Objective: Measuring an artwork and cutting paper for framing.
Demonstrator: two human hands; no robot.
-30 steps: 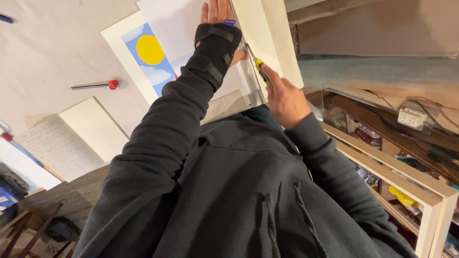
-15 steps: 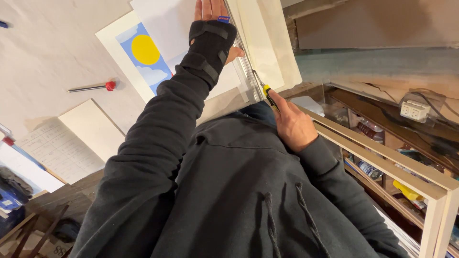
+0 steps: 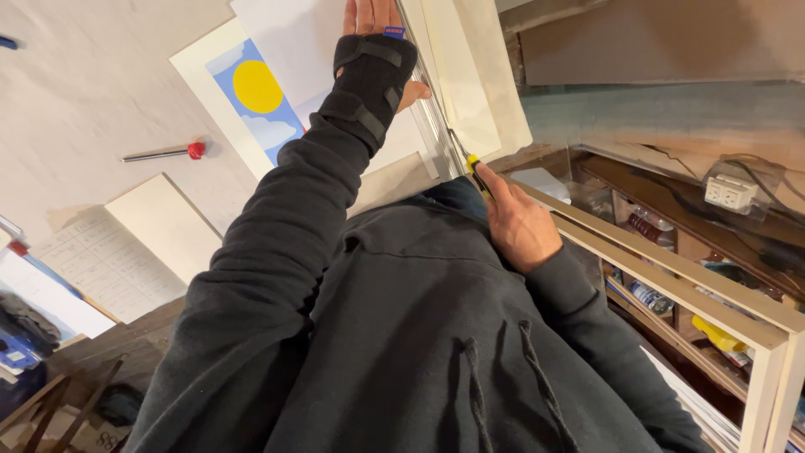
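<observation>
The left hand [image 3: 375, 33], in a black wrist brace, presses flat on the long metal straightedge [image 3: 426, 109] to pin the white sheet [image 3: 289, 38], while the right hand [image 3: 518, 222] pinches a yellow-and-black utility knife [image 3: 475, 170] against its edge.

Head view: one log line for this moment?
left hand flat on white sheet | right hand holding yellow-black utility knife against long metal straightedge

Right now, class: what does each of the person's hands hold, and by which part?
The right hand grips a yellow-and-black knife by its handle. The left hand, in a black wrist brace, holds nothing; it presses flat beside the metal ruler.
</observation>
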